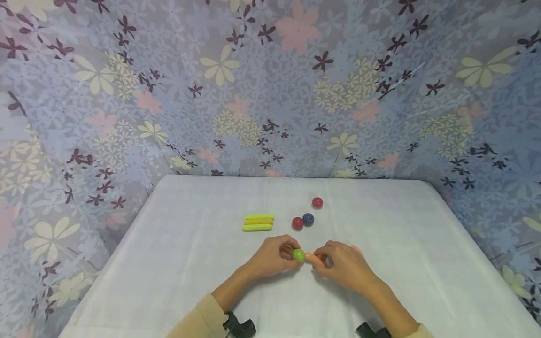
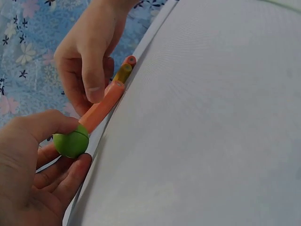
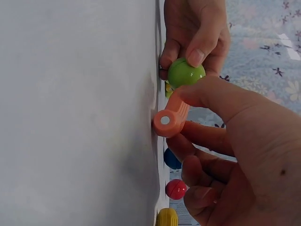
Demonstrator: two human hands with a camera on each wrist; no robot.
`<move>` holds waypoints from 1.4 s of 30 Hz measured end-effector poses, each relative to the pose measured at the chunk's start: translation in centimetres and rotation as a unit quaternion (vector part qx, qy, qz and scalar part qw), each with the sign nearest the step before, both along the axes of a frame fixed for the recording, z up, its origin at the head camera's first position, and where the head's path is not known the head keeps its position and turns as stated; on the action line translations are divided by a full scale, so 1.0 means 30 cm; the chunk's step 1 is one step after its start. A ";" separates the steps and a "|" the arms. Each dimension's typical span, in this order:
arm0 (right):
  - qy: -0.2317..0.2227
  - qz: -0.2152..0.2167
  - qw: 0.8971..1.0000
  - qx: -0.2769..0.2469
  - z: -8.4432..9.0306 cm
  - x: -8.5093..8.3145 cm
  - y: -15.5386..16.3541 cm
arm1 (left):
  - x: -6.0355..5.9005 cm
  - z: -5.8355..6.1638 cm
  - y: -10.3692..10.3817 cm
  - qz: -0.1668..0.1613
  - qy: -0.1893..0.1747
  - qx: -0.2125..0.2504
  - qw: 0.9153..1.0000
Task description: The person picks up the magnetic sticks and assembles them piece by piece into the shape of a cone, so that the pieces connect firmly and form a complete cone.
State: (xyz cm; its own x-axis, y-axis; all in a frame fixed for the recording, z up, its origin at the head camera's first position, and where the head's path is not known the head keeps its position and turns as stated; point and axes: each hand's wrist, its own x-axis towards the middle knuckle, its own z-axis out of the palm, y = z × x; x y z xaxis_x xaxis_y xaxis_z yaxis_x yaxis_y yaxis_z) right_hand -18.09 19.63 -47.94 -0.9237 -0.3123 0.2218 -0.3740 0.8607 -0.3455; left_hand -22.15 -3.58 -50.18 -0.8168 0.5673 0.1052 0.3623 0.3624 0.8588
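Observation:
My left hand (image 1: 282, 253) pinches a green ball (image 1: 298, 255) between thumb and fingers just above the white table (image 1: 203, 263). My right hand (image 1: 340, 264) pinches an orange stick (image 1: 313, 258) whose end meets the ball. In the left wrist view the orange stick (image 2: 101, 109) runs from the green ball (image 2: 70, 143) up under the right hand's thumb (image 2: 94, 82); a yellow piece (image 2: 123, 73) shows beyond it. The right wrist view shows the stick's round end (image 3: 165, 121) and the green ball (image 3: 186, 73) under the left hand's fingers (image 3: 197, 49).
Behind the hands lie two red balls (image 1: 317, 202) (image 1: 297, 223) and a blue ball (image 1: 308, 219). A short stack of yellow and green sticks (image 1: 258, 223) lies to the left. A flowered cloth (image 1: 270, 94) hangs around the table.

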 end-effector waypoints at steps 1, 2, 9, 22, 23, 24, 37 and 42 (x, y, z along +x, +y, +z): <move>0.000 -0.001 1.000 0.001 -0.001 0.001 0.000 | -0.001 0.000 0.000 0.000 -0.001 0.000 1.000; -0.002 0.000 1.000 0.000 -0.001 0.001 0.000 | -0.001 0.000 -0.001 0.000 -0.002 0.000 1.000; -0.022 0.018 0.999 -0.032 -0.007 -0.002 0.001 | 0.000 -0.001 -0.006 -0.005 -0.012 0.002 1.000; -0.026 0.010 0.998 -0.062 -0.011 -0.020 0.007 | -0.009 0.004 -0.009 -0.068 0.014 0.008 0.998; -0.025 0.012 0.998 -0.064 -0.011 -0.021 0.006 | -0.010 0.005 -0.011 -0.074 0.017 0.005 0.997; -0.027 0.014 0.997 -0.068 -0.013 -0.022 0.005 | -0.011 0.005 -0.014 -0.079 0.020 0.002 0.997; -0.019 0.031 0.997 -0.075 -0.025 -0.038 -0.007 | -0.015 0.012 -0.029 -0.133 0.063 -0.027 0.989; -0.012 0.052 0.995 -0.079 -0.030 -0.045 -0.017 | -0.016 0.011 -0.032 -0.145 0.096 -0.051 0.983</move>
